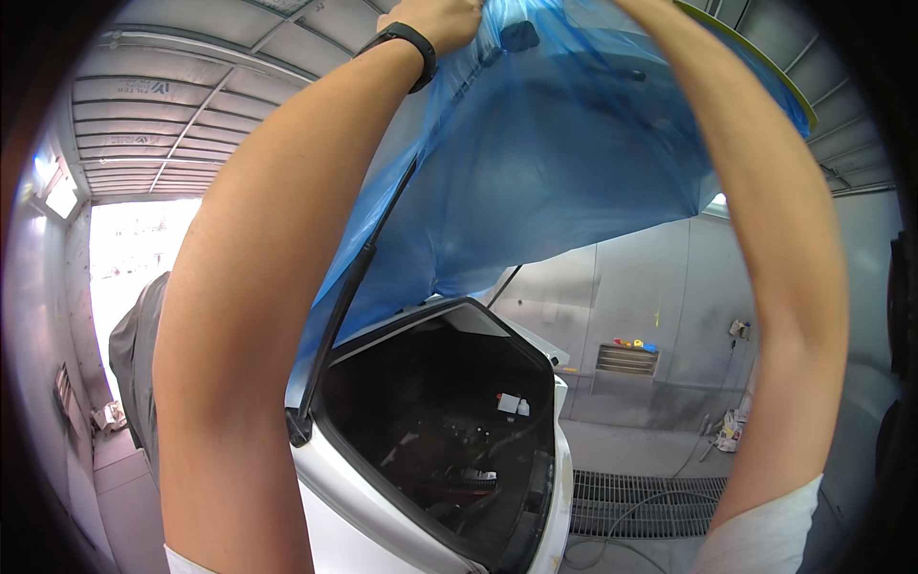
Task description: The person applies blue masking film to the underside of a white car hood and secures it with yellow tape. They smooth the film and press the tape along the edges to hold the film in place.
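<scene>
Both my arms reach up in front of a white car's raised tailgate, which is draped in thin translucent blue plastic film [574,182]. My left hand [435,21], with a black band on its wrist, is at the film's upper left. Its fingers look closed on the film, though the picture's top edge cuts part of them off. My right forearm rises along the tailgate's right side, and the right hand lies beyond the upper edge. A black gas strut [346,297] props the tailgate on the left, with film hanging beside it.
Below the film is the open dark trunk [411,402], holding a small white box [509,403] and loose items. The white car body [368,512] is close below. A floor grate [636,502] with a hose across it lies to the right. A grey cover [139,349] stands left.
</scene>
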The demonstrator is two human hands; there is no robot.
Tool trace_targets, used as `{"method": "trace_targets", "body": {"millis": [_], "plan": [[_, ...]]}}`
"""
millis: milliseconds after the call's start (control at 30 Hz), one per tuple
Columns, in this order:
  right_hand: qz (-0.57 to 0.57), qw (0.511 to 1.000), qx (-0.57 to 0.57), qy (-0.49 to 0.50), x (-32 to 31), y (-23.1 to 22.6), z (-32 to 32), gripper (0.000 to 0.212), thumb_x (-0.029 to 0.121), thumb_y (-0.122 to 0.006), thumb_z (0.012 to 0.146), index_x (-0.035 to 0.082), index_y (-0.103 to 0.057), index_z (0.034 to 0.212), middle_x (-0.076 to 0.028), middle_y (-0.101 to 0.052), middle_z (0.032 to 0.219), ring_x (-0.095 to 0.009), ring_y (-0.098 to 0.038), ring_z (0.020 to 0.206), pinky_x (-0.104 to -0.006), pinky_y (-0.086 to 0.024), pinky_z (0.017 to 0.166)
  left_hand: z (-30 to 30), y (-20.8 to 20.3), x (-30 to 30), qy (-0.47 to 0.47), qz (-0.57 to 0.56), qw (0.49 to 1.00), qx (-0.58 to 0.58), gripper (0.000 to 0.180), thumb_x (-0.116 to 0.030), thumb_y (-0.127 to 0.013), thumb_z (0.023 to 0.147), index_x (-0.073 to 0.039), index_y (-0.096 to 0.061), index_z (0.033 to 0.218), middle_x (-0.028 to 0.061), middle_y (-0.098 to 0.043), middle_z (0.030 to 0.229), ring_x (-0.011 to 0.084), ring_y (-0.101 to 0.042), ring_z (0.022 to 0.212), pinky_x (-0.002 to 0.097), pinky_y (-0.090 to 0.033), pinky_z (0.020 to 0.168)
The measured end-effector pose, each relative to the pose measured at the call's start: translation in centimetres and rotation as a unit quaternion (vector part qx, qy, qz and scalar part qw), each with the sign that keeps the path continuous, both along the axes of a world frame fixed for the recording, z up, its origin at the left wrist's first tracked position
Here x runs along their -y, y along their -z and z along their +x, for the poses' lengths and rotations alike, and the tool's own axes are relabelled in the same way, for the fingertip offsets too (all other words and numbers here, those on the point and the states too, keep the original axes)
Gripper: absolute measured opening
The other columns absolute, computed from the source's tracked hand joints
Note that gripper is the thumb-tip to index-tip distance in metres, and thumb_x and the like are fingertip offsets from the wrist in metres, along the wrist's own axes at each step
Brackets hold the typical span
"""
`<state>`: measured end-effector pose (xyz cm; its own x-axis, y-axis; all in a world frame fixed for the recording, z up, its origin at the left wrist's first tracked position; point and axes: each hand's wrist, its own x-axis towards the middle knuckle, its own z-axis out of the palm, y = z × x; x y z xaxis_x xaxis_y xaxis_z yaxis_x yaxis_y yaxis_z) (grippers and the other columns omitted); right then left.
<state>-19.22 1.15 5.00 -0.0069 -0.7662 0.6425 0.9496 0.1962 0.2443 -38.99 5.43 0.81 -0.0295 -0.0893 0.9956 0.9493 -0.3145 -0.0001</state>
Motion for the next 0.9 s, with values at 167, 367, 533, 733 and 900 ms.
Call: {"method": "trace_targets", "body": {"millis": [167, 367, 533, 733, 900], "plan": [[-0.064, 0.968, 0.124, 0.208, -0.5, -0.1, 0.6, 0.064, 0.063, -0.073, 0.084, 0.012, -0.062, 0.122, -0.011, -0.073, 0.11, -0.031, -0.068, 0.111, -0.0521, -0.042, 0.1, -0.2, -0.2, -0.5, -0.009, 0.034, 0.999, -0.027, 0.065, -0.054, -0.046, 0.104, 0.003, -0.076, 0.095, 0.0333, -0.07, 0.102, 0.0493, -0.067, 0.104, 0.0531, -0.054, 0.092], [-0.183, 0.94, 0.094, 0.272, 0.0, -1.4, -2.1, 0.058, 0.062, -0.076, 0.081, 0.013, -0.066, 0.111, -0.009, -0.075, 0.1, -0.03, -0.07, 0.105, -0.0551, -0.041, 0.102, -0.7, 1.8, 0.4, -0.039, 0.008, 0.999, 0.023, 0.064, -0.056, -0.052, 0.101, 0.003, -0.075, 0.093, 0.0314, -0.07, 0.093, 0.048, -0.069, 0.094, 0.0517, -0.055, 0.085], [-0.139, 0.94, 0.11, 0.29, 0.5, -0.6, -2.2, 0.049, 0.057, -0.073, 0.085, 0.014, -0.067, 0.107, -0.009, -0.075, 0.099, -0.03, -0.071, 0.104, -0.0547, -0.04, 0.104, -1.9, 4.2, 0.2, -0.089, -0.008, 0.995, -0.04, 0.056, -0.046, -0.035, 0.108, -0.009, -0.077, 0.107, 0.0183, -0.076, 0.097, 0.0375, -0.071, 0.097, 0.0513, -0.05, 0.092], [-0.036, 0.944, 0.311, 0.104, -0.2, 1.0, 0.7, 0.023, 0.023, -0.059, 0.094, 0.01, -0.069, 0.11, -0.015, -0.073, 0.097, -0.033, -0.069, 0.098, -0.0514, -0.044, 0.1, -3.3, 5.3, -1.3, -0.019, -0.006, 0.999, -0.051, 0.048, -0.045, -0.047, 0.106, -0.004, -0.067, 0.12, 0.023, -0.074, 0.107, 0.043, -0.068, 0.103, 0.052, -0.051, 0.095], [-0.095, 0.906, 0.407, 0.067, -1.6, 6.2, 3.2, 0.055, 0.014, -0.055, 0.092, 0.01, -0.051, 0.147, -0.017, -0.071, 0.087, -0.037, -0.068, 0.09, -0.0472, -0.049, 0.091, -7.5, 10.4, -1.1, -0.11, 0.151, 0.977, -0.1, 0.063, -0.052, -0.066, 0.098, -0.004, -0.061, 0.137, 0.0218, -0.068, 0.125, 0.0399, -0.067, 0.109, 0.0486, -0.052, 0.095]]}}
